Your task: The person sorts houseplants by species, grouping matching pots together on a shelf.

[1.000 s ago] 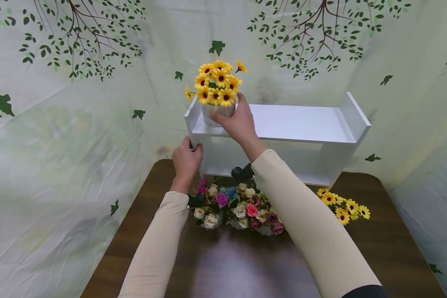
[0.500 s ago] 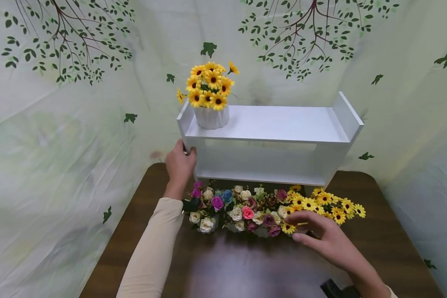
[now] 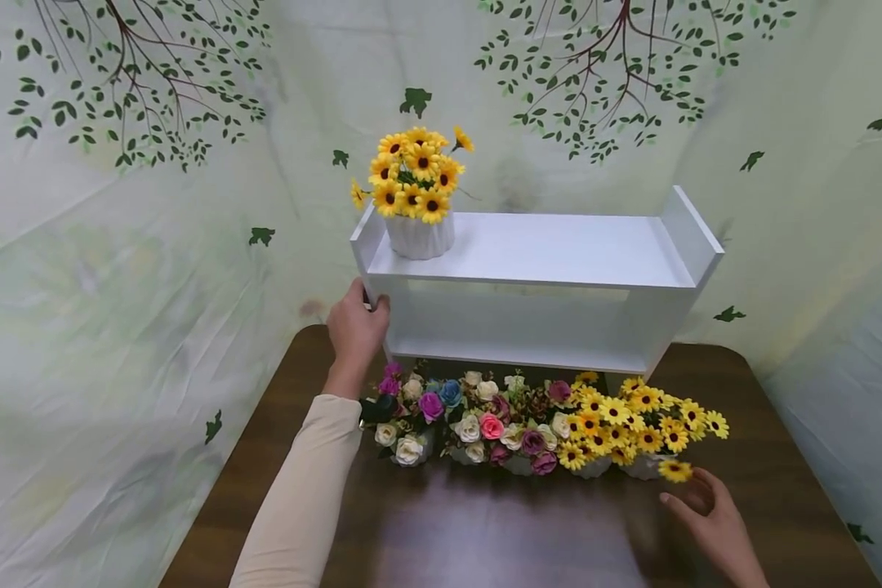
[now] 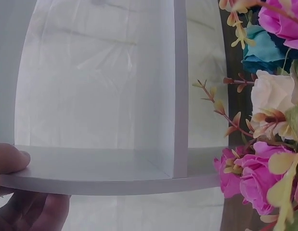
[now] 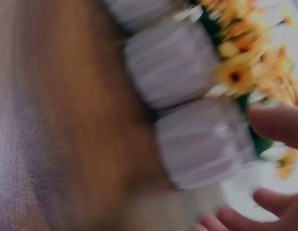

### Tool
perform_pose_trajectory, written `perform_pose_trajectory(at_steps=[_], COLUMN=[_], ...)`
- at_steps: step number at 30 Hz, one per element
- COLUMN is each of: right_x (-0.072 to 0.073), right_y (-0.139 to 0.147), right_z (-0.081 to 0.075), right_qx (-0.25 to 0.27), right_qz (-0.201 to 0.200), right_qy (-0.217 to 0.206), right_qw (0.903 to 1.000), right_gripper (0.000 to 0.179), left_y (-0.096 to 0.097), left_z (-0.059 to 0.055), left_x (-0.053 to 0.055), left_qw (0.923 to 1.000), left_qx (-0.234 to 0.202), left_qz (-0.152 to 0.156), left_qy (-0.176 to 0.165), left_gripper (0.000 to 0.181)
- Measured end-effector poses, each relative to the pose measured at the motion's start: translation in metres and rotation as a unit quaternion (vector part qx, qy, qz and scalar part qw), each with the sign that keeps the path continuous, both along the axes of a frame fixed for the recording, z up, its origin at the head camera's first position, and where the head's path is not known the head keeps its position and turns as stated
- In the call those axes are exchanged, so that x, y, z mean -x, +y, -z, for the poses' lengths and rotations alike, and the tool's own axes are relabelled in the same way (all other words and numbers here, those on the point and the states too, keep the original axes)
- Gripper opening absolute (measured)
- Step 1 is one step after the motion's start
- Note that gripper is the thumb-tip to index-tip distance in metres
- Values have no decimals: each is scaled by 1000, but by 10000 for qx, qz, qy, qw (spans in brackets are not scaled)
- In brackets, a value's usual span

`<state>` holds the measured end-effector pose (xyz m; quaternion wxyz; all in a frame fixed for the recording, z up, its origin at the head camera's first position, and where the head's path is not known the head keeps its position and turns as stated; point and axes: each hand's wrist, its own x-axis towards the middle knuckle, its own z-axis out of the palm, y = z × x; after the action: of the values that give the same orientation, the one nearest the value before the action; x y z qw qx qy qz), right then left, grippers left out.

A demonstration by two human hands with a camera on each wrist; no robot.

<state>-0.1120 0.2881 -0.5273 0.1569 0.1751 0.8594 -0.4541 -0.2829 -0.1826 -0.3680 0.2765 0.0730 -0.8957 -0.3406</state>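
Right hand (image 3: pixel 716 518) near the flowers (image 3: pixel 492 426), left hand (image 3: pixel 356 327) on the shelf (image 3: pixel 559 241).
The right thumb and fingers are parted, holding nothing, perhaps spread to suit the end pot (image 3: pixel 643 467) beside them (contact unclear). Behind the flowers, the left hand grips the shelf's side (image 4: pixel 115 186) between thumb and fingers, seemingly to steady it; the sunflower pot (image 3: pixel 420 238) stands upright on top, at the left end.

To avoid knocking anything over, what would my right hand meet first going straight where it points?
Probably the lowest yellow sunflower bloom beside your right hand, then the rightmost flowerpot; depth makes contact hard to judge.
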Motion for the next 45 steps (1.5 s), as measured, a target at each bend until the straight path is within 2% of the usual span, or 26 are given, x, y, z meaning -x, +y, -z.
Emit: perform_pose_trajectory(at_steps=[2,4,9,10,13,16,19,20,22,25,29,32,35,39,45], right_x=[8,16,31,33,40,47,50,50,50,48,42,36,28,18,5], right_y=[2,2,-5,-7,-10,-15,-18,-18,-19,-19,-18,-18,-15,-7,2], right_z=[11,20,37,40,50,60,65,65,65,62,57,49,39,25,6], right_qx=[-79,-87,114,114,298,692,935,958,718,259,15,260,395,280,156], right_qz=[393,650,1259,1234,777,335,298,361,514,752,1046,1376,1604,1499,1507], right_qy=[46,290,1224,1462,2042,2716,3083,3145,3060,2654,2257,2222,2464,2898,3089], right_qw=[9992,9974,9844,9815,9754,9593,9462,9437,9479,9608,9686,9649,9550,9448,9389], right_gripper=[109,110,107,103,96,87,91,91,94,96,96,96,96,94,83], left_y=[0,1,1,1,0,-2,-4,-4,-5,-5,-4,-5,-6,-7,-7], left_z=[-1,-1,0,0,0,2,2,2,2,2,1,1,1,2,2], left_x=[0,0,0,0,0,-1,-1,-1,-2,-2,-3,-4,-6,-7,-4], left_qw=[10000,10000,10000,10000,9998,9995,9994,9993,9993,9992,9992,9991,9991,9990,9991], left_qx=[5,-17,-36,-55,-166,-296,-335,-345,-351,-358,-358,-338,-335,-365,-352], left_qz=[9,-3,4,39,36,-24,5,27,44,38,68,78,55,25,114], left_qy=[15,14,23,44,43,-47,-100,-108,-120,-143,-183,-224,-270,-244,-192], left_gripper=[22,22,23,24,23,23,25,25,25,24,25,26,27,27,27])
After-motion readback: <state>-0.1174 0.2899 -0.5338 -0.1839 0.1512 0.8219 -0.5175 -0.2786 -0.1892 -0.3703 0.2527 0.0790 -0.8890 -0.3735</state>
